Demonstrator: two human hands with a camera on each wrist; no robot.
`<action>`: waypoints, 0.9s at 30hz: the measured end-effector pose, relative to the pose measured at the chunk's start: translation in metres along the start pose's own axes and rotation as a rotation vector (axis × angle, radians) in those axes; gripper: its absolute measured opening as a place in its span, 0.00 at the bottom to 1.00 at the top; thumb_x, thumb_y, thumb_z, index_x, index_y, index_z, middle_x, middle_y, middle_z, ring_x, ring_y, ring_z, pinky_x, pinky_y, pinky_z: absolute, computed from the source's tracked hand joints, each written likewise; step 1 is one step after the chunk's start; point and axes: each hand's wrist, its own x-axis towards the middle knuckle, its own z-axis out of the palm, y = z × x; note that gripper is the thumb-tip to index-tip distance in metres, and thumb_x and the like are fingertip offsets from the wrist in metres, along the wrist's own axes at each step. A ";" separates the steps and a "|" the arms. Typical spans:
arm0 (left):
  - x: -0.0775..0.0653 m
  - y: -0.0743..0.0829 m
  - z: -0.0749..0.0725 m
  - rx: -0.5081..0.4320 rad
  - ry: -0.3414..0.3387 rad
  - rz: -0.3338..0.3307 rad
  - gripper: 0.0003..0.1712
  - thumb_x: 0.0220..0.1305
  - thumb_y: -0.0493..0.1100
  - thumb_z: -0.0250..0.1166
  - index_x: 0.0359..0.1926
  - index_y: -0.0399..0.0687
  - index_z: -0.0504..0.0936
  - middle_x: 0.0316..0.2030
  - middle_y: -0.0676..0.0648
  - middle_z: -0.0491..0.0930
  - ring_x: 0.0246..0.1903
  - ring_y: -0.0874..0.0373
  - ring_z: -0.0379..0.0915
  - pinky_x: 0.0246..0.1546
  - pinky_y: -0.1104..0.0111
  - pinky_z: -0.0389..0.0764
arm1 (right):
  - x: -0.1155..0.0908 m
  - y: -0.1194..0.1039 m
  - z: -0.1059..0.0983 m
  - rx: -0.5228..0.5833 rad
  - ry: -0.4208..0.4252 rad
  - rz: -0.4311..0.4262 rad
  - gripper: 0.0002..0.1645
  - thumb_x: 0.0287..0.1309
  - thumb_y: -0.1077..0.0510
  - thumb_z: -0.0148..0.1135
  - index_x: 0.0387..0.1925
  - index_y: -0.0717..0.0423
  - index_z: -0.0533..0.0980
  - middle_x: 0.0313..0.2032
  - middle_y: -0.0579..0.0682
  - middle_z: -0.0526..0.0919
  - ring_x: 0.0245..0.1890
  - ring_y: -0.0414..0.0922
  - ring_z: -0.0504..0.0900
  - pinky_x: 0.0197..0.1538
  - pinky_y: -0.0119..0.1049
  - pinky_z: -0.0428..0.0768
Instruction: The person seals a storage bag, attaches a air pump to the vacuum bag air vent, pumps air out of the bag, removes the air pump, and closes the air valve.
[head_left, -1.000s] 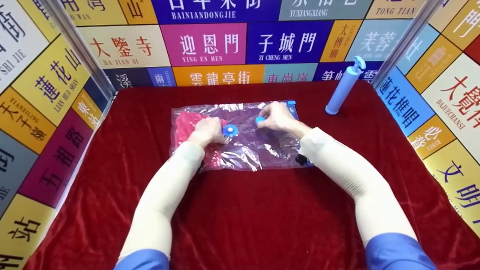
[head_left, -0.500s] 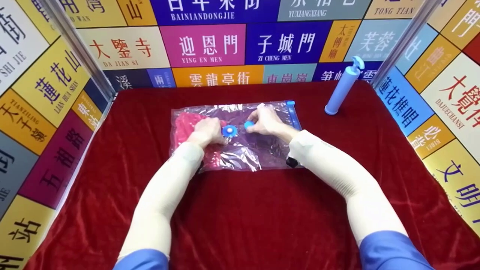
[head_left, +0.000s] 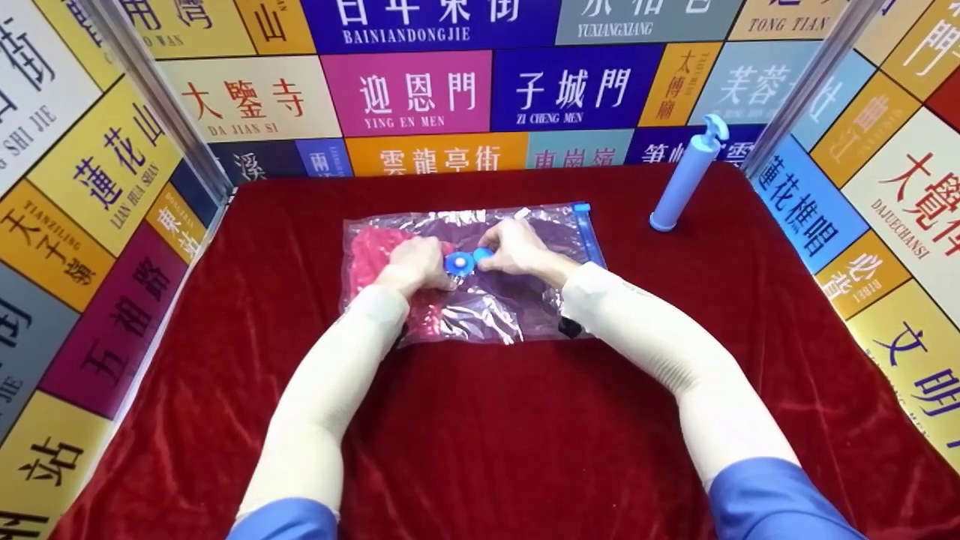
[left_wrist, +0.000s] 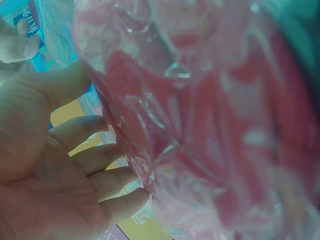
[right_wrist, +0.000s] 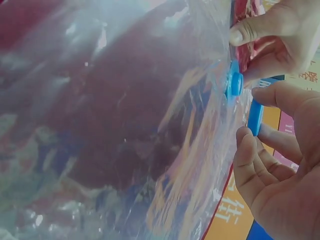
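Note:
A clear plastic vacuum storage bag (head_left: 480,319) lies flat in the head view, with pink fabric (head_left: 367,251) inside its left part. My left hand (head_left: 418,262) grips the bag beside its round blue valve (head_left: 459,263). In the left wrist view, the thumb and fingers of that hand (left_wrist: 70,145) meet the film over the fabric. My right hand (head_left: 517,247) pinches a blue valve cap (head_left: 484,259) just right of the valve. The right wrist view has the cap (right_wrist: 255,117) on edge between thumb and fingers, a small gap from the valve (right_wrist: 236,84).
A blue hand pump (head_left: 684,184) stands upright at the back right of the red cloth (head_left: 510,435). Along the bag's right edge runs a blue zip strip (head_left: 589,238) with a slider at its far end. Panels with printed lettering (head_left: 420,90) wall in the back and sides.
My right hand has moved left with the cap, from the bag's right part to beside the valve. The left hand has stayed in place.

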 end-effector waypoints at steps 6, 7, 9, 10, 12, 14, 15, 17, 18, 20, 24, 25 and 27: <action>0.000 -0.001 0.000 0.028 0.017 0.016 0.42 0.44 0.59 0.86 0.60 0.51 0.85 0.53 0.39 0.86 0.51 0.41 0.82 0.55 0.50 0.82 | 0.005 -0.005 0.009 -0.003 -0.013 -0.034 0.20 0.52 0.52 0.80 0.47 0.53 0.90 0.39 0.49 0.93 0.42 0.49 0.87 0.54 0.42 0.82; 0.000 -0.001 0.000 0.033 0.018 0.017 0.41 0.44 0.60 0.86 0.59 0.50 0.85 0.53 0.39 0.86 0.51 0.41 0.82 0.55 0.50 0.82 | 0.006 -0.006 0.010 -0.003 -0.013 -0.042 0.20 0.52 0.52 0.80 0.47 0.54 0.90 0.39 0.50 0.93 0.42 0.49 0.87 0.53 0.42 0.82; 0.000 -0.001 0.000 0.038 0.019 0.019 0.39 0.44 0.60 0.86 0.57 0.50 0.86 0.52 0.39 0.86 0.51 0.41 0.82 0.54 0.50 0.83 | 0.008 -0.007 0.012 -0.014 -0.012 -0.059 0.19 0.53 0.52 0.80 0.46 0.53 0.90 0.38 0.49 0.93 0.41 0.49 0.86 0.52 0.43 0.82; 0.000 -0.001 0.000 0.041 0.018 0.019 0.39 0.44 0.60 0.86 0.55 0.49 0.86 0.52 0.39 0.86 0.51 0.41 0.82 0.54 0.50 0.83 | 0.009 -0.008 0.013 -0.020 -0.014 -0.067 0.19 0.53 0.52 0.80 0.47 0.53 0.90 0.38 0.50 0.93 0.41 0.50 0.86 0.52 0.43 0.82; -0.001 -0.001 -0.001 0.045 0.021 0.024 0.37 0.45 0.61 0.85 0.52 0.46 0.86 0.51 0.38 0.86 0.50 0.41 0.83 0.53 0.50 0.84 | 0.011 -0.009 0.014 -0.027 -0.019 -0.076 0.18 0.55 0.52 0.79 0.47 0.53 0.90 0.39 0.50 0.93 0.42 0.50 0.87 0.52 0.43 0.82; -0.002 -0.001 -0.001 0.042 0.024 0.029 0.38 0.44 0.61 0.85 0.53 0.46 0.86 0.51 0.37 0.86 0.49 0.41 0.83 0.53 0.50 0.84 | 0.013 -0.009 0.016 -0.042 -0.028 -0.080 0.19 0.56 0.51 0.79 0.48 0.53 0.90 0.41 0.50 0.93 0.43 0.50 0.87 0.54 0.43 0.82; -0.003 -0.001 -0.001 0.043 0.026 0.031 0.38 0.44 0.61 0.85 0.52 0.46 0.86 0.50 0.38 0.86 0.49 0.41 0.83 0.53 0.50 0.84 | 0.014 -0.010 0.017 -0.045 -0.033 -0.079 0.19 0.56 0.51 0.79 0.48 0.53 0.90 0.42 0.50 0.93 0.44 0.50 0.87 0.54 0.43 0.83; -0.003 -0.002 -0.002 0.043 0.027 0.034 0.38 0.44 0.61 0.85 0.52 0.46 0.86 0.50 0.37 0.86 0.49 0.41 0.83 0.52 0.50 0.84 | 0.015 -0.010 0.018 -0.051 -0.041 -0.075 0.20 0.57 0.51 0.78 0.49 0.54 0.90 0.43 0.50 0.92 0.45 0.49 0.88 0.55 0.43 0.83; -0.004 -0.002 -0.002 0.044 0.028 0.034 0.38 0.45 0.61 0.85 0.53 0.46 0.86 0.50 0.38 0.86 0.49 0.41 0.83 0.52 0.50 0.84 | 0.016 -0.011 0.019 -0.052 -0.045 -0.075 0.20 0.57 0.51 0.78 0.50 0.54 0.89 0.43 0.51 0.92 0.45 0.49 0.88 0.55 0.43 0.83; -0.005 -0.002 -0.002 0.040 0.026 0.035 0.38 0.45 0.61 0.85 0.55 0.47 0.86 0.50 0.38 0.86 0.49 0.41 0.82 0.53 0.50 0.83 | 0.018 -0.012 0.020 -0.055 -0.047 -0.079 0.20 0.58 0.52 0.77 0.50 0.53 0.89 0.43 0.51 0.92 0.45 0.50 0.88 0.55 0.43 0.84; -0.006 -0.002 -0.003 0.029 0.023 0.044 0.39 0.47 0.60 0.84 0.58 0.49 0.85 0.51 0.38 0.86 0.49 0.41 0.82 0.54 0.49 0.83 | 0.020 -0.013 0.022 -0.056 -0.047 -0.092 0.19 0.58 0.52 0.76 0.51 0.53 0.89 0.43 0.50 0.93 0.43 0.50 0.88 0.53 0.43 0.84; -0.006 -0.002 -0.003 0.024 0.021 0.047 0.40 0.47 0.60 0.85 0.60 0.50 0.85 0.51 0.38 0.86 0.49 0.41 0.82 0.54 0.49 0.83 | 0.021 -0.013 0.022 -0.053 -0.049 -0.090 0.19 0.58 0.53 0.76 0.51 0.53 0.89 0.43 0.50 0.93 0.43 0.50 0.88 0.53 0.43 0.84; -0.007 -0.002 -0.003 0.019 0.022 0.050 0.40 0.47 0.60 0.85 0.61 0.52 0.85 0.52 0.39 0.86 0.50 0.41 0.82 0.55 0.50 0.82 | 0.022 -0.014 0.023 -0.059 -0.051 -0.094 0.19 0.58 0.53 0.76 0.51 0.53 0.89 0.42 0.50 0.93 0.43 0.49 0.88 0.53 0.43 0.84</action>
